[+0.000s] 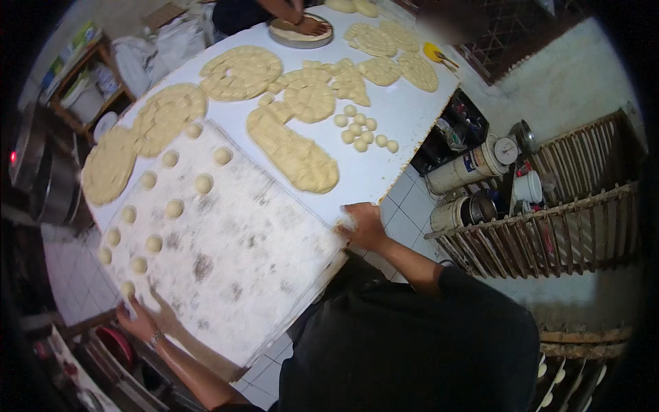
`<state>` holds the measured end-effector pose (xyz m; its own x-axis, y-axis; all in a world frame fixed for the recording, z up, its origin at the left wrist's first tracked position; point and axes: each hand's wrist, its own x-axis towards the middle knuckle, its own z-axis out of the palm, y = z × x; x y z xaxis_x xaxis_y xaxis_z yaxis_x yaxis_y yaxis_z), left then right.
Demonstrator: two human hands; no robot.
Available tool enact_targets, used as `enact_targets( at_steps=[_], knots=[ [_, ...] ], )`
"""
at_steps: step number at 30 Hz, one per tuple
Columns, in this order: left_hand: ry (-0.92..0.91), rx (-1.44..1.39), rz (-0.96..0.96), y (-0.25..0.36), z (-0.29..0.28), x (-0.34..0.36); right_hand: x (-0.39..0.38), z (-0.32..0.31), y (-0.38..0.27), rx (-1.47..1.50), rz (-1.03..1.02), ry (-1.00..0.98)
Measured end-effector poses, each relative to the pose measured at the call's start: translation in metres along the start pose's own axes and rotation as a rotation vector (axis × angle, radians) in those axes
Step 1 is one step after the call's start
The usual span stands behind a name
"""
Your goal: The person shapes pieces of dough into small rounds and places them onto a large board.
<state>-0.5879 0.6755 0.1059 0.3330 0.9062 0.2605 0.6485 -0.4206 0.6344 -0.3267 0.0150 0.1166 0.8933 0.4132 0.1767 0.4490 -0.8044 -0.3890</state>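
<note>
A floured board [226, 275] with dark patches lies at the table's near left, with more layers under its right edge. Several round dough balls [174, 209] sit in two rows along its left part. At its lower left edge my left hand [141, 323] has its fingertips closed on a dough ball [128, 288]. My right hand [364, 228] is by the board's right corner, fingers curled around something pale that I cannot make out. Just beyond lies a long flattened dough slab [295, 154]. More dough balls [360, 129] are clustered to its right.
Large scored dough rounds [240, 72] spread over the white table [405, 141]. At the far edge, another person's hand [310, 26] presses dough in a round pan [302, 41]. A yellow scraper [432, 52] lies far right. Buckets [467, 168] and a slatted rack [535, 237] stand right.
</note>
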Motion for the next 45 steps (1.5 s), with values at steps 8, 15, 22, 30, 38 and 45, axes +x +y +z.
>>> enact_targets(
  at_steps=[8, 15, 22, 30, 38, 45],
  knots=[
    [-0.729, -0.259, 0.114, 0.368, 0.131, -0.289, 0.088, -0.059, 0.296, -0.191, 0.715, -0.063],
    [-0.806, 0.007, 1.409, 0.601, 0.456, -0.445, 0.14, -0.007, 0.373, 0.435, 0.411, 0.237],
    [-0.884, -0.123, 0.908, 0.612, 0.41, -0.473, 0.095, -0.081, 0.329, 0.458, 0.481, 0.057],
    [-0.627, -0.35, 0.27, 0.372, 0.087, -0.401, 0.166, -0.026, -0.007, 0.586, -0.313, 0.006],
    [-0.262, -0.362, 0.33, 0.301, 0.072, -0.24, 0.154, 0.064, -0.099, 0.107, -0.213, -0.138],
    [-0.064, 0.477, 0.584, 0.311, 0.094, -0.222, 0.107, -0.007, 0.072, 0.136, 0.009, 0.034]
  ],
)
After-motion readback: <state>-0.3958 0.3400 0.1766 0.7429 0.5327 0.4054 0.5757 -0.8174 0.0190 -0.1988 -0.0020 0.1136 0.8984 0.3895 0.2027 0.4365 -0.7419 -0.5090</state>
